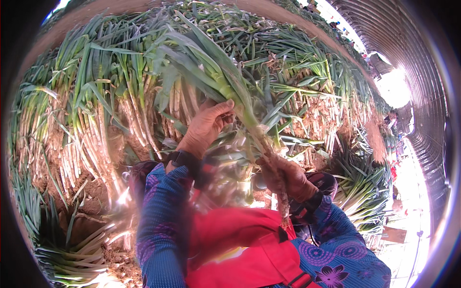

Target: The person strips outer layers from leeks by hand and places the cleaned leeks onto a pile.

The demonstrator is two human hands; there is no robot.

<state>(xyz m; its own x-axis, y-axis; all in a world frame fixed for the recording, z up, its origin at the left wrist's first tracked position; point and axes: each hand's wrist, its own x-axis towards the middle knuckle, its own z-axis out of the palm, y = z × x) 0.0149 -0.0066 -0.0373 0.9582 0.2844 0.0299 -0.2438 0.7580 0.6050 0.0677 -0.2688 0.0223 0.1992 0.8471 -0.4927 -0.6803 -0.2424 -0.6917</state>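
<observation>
Leek heaps (93,137) behind left hand (204,127), fingers curled, grip unclear; right hand (295,180) lower, fingers tight round one leek (247,113).

Green leek (248,115), blue purple-patterned sleeves (161,225), red cloth (264,264)

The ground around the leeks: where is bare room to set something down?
Lower left, a small soil patch lies between the leek row and the lower-left leek pile; some loose stalks cross it. A narrow soil strip borders the row's far edge. Crowded: the upper middle, where leaves surround the leek in the right hand.
</observation>
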